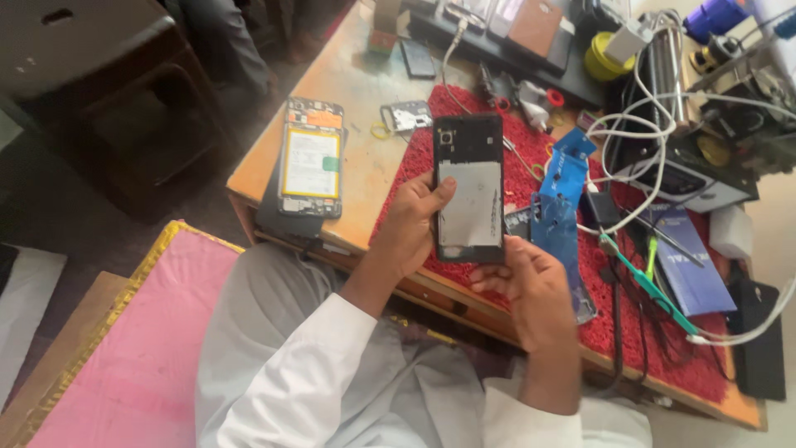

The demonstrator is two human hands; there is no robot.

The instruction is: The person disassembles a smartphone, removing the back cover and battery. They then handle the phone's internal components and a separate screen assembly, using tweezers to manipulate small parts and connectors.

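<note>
My left hand (412, 228) grips a black phone display panel (469, 189) by its left edge, thumb across the front. The panel stands upright above the table, its grey metal back plate facing me. My right hand (531, 292) supports the panel's lower right corner with its fingertips. Both hands hover over the red textured mat (531, 178) at the table's near edge. An opened phone body (311, 159) with its battery exposed lies to the left on the bare wooden table top (356, 91).
A blue phone back cover (560, 207), a green-handled tool (651, 286) and a blue booklet (692, 265) lie on the mat to the right. White cables (638, 133), a grey device (705, 178), a yellow roll (604, 60) and small parts crowd the far right. A pink cushion (141, 348) lies low left.
</note>
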